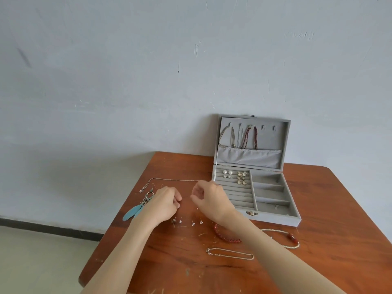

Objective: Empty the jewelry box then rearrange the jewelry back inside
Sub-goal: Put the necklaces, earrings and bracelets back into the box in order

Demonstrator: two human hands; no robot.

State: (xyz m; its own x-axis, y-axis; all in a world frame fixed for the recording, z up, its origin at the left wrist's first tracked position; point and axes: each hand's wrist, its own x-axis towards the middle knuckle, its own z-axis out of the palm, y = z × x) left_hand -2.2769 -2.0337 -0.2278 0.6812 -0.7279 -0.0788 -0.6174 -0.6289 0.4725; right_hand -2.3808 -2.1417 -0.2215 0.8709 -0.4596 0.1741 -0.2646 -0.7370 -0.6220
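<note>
Left hand: left hand [165, 201] low over the brown wooden table [339, 240], fingers curled in, fingertips bunched toward the right; whether it pinches anything too small to tell.
Right hand: right hand [210, 197] just across from the left, fingers curled, thumb and forefinger tips close together; cannot tell if something tiny sits between them.
Jewelry box: grey velvet rectangular jewelry box [273, 217] open at the table's far right, lid [284, 143] upright near the pale blue wall [148, 71].
Lid contents: thin silver chains [233, 137] and dark red beaded strands [250, 137] hanging from hooks, ends tucked in the grey fabric pocket [249, 157].
Box base: two white pearl studs [227, 172] and several silver-and-stone drop earrings [242, 178] in the far rows of the ring-roll section; side compartments on the right hold only tiny unclear bits.
Table, left: blue feather dangle earrings [135, 210] partly under the left wrist; long fine silver chain necklace [169, 180] stretched beyond both hands.
Table, centre: four small silver stud earrings [186, 221] in a row just nearer the camera than the hands.
Table, near: red round-bead bracelet [226, 237] partly hidden by the right forearm; silver chain bracelet [231, 254] closer in; white cord necklace with red pendant [291, 237] to the right of the forearm.
</note>
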